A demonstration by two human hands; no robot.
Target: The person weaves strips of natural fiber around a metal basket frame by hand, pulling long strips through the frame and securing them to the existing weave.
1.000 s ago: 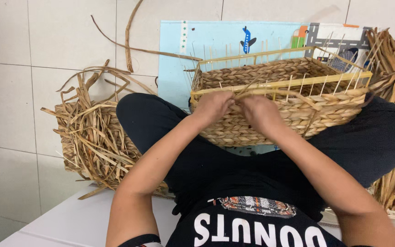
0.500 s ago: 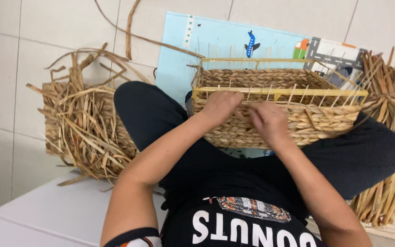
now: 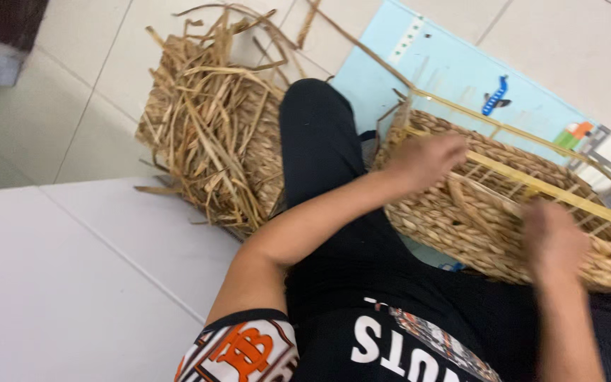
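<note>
A half-woven straw basket [image 3: 447,219] with a yellow wire frame rests on my lap, between my black-trousered legs. My left hand [image 3: 424,160] is closed on the basket's near-left rim, fingers curled over the weave. My right hand [image 3: 551,237] is blurred; it lies on the front wall of the basket further right, and whether it pinches a strand I cannot tell. A dry straw strand [image 3: 465,205] runs along the weave between the two hands.
A big loose bundle of dried straw [image 3: 210,134] lies on the tiled floor to the left of my knee. A light-blue play mat [image 3: 454,74] lies under and behind the basket. A white platform edge [image 3: 72,276] is at lower left.
The view has swung and tilted left. My hands, together at the middle of the rim before, have moved apart: left to the left end, right further right and lower.
</note>
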